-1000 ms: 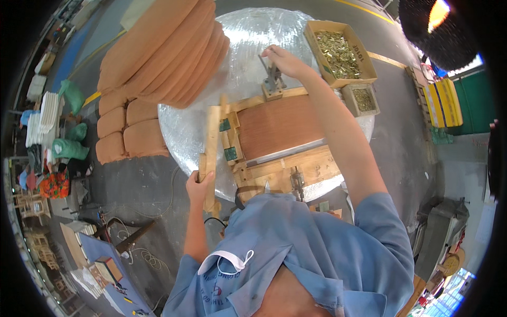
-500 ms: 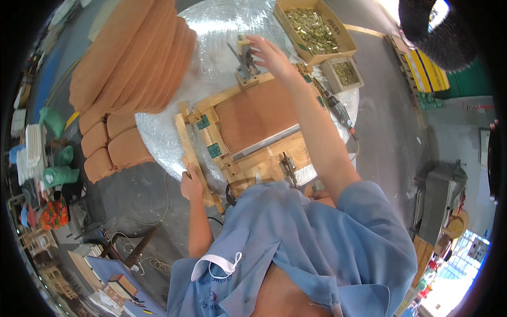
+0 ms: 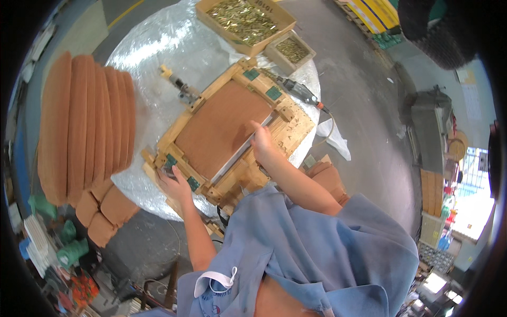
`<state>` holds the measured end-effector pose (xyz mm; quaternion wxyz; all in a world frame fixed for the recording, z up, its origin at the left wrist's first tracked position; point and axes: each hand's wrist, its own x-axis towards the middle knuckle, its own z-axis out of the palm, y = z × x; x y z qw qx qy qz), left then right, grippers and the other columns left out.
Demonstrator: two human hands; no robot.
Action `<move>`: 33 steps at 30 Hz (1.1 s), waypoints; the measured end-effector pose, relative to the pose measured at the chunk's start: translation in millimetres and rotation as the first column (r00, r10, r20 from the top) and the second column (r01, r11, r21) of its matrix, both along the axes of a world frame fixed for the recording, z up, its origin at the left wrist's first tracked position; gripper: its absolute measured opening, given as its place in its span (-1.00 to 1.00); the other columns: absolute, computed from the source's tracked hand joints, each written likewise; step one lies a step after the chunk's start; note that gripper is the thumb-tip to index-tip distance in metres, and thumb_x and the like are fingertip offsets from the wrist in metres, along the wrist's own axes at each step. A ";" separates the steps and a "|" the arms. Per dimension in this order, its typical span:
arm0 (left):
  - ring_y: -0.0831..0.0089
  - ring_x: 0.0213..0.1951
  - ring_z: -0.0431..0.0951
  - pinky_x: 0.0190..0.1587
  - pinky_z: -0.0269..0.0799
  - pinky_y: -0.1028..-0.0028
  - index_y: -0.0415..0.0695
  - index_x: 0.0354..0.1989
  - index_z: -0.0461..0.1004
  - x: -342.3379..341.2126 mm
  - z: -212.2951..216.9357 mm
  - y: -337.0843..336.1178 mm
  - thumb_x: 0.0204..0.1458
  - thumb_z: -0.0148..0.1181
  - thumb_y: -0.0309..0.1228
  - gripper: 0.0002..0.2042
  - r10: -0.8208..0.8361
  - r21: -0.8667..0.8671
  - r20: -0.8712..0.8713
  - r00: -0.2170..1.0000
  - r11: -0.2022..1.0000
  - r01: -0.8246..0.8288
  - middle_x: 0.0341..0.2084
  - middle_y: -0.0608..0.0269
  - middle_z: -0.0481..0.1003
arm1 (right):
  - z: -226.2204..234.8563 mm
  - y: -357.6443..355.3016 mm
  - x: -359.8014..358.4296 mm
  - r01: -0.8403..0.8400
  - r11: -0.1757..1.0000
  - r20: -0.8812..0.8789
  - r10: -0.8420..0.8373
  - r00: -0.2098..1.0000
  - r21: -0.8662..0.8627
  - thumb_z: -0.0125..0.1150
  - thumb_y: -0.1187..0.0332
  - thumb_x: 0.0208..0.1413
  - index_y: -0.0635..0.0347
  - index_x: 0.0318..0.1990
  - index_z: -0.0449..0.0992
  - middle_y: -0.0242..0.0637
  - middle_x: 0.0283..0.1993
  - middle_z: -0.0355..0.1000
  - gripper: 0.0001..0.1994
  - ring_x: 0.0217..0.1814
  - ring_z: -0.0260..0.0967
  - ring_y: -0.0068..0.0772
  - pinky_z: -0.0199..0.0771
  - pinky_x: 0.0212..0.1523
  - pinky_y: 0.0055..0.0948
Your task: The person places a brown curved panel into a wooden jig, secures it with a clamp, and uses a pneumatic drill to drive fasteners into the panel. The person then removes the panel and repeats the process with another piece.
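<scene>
The brown panel (image 3: 224, 127) lay inside the wooden frame (image 3: 221, 82), a pale strip (image 3: 232, 157) along its near edge. The right hand (image 3: 262, 141) was at that strip, inside the frame's near side, its fingers partly bent; whether it gripped anything could not be told. The left hand (image 3: 177, 185) was at the frame's left end, fingers loosely bent near a green pad (image 3: 170, 160), its hold equally unclear. A lever clamp (image 3: 186, 93) stood at the frame's far side; a power tool (image 3: 300, 91) lay just right of the frame on the plastic-wrapped desk (image 3: 142, 58). Left of the frame rose stacked brown cushions (image 3: 87, 129).
</scene>
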<state>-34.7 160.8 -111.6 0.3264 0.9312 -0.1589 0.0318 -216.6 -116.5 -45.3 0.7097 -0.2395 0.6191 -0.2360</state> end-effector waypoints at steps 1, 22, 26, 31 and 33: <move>-0.25 0.43 0.22 0.46 0.07 -0.13 -0.39 0.37 0.31 3.5 1.4 -11.2 0.37 0.01 0.16 -0.24 0.015 0.102 0.007 1.000 0.995 -0.015 0.35 -0.33 0.33 | -1.5 -0.8 5.2 0.023 0.999 0.010 -0.023 1.000 0.034 0.28 0.07 0.29 0.23 0.56 0.04 -0.08 0.67 -0.04 -0.18 0.70 -0.11 -0.11 -0.03 0.59 -0.10; -0.08 0.41 0.33 0.47 0.15 0.18 -0.45 0.38 0.32 22.5 36.4 -20.0 0.40 0.11 -0.02 -0.33 -0.034 -0.214 -0.520 0.853 0.973 -0.092 0.38 -0.29 0.34 | 78.5 -17.9 27.6 0.121 0.966 0.166 -0.083 0.983 -0.230 0.54 0.28 0.11 0.30 0.25 0.32 -0.14 0.20 0.49 -0.36 0.26 0.48 -0.24 0.48 0.26 -0.23; -0.09 0.46 0.27 0.50 0.10 0.15 -0.45 0.42 0.26 0.2 26.1 -8.0 0.40 0.11 0.01 -0.28 0.011 -0.311 -0.405 0.914 0.939 -0.149 0.42 -0.29 0.30 | 77.8 -17.2 37.0 0.044 0.948 0.155 0.006 0.988 -0.315 0.41 0.31 0.23 0.16 0.03 0.45 -0.39 -0.21 0.50 -0.69 -0.26 0.49 -0.54 0.51 -0.29 -0.48; -0.09 0.48 0.23 0.52 0.06 0.11 -0.41 0.44 0.24 -39.4 66.3 -17.3 0.40 0.11 -0.07 -0.34 -0.064 -0.496 -0.252 0.965 0.865 -0.072 0.45 -0.29 0.25 | 75.0 -25.2 93.2 -0.057 0.839 0.163 0.171 0.972 -0.542 0.40 0.30 0.25 0.09 -0.08 0.51 -0.41 -0.36 0.46 -0.80 -0.46 0.41 -0.57 0.41 -0.49 -0.50; -0.09 0.47 0.24 0.51 0.09 0.12 -0.33 0.45 0.26 -62.6 101.1 -38.0 0.33 0.21 -0.11 -0.33 -0.197 -0.318 -0.002 0.980 0.930 0.186 0.43 -0.28 0.27 | 79.1 -37.3 93.5 -0.097 0.832 0.178 0.229 0.957 -0.546 0.40 0.29 0.26 0.09 -0.02 0.50 -0.39 -0.30 0.48 -0.75 -0.39 0.45 -0.54 0.46 -0.41 -0.49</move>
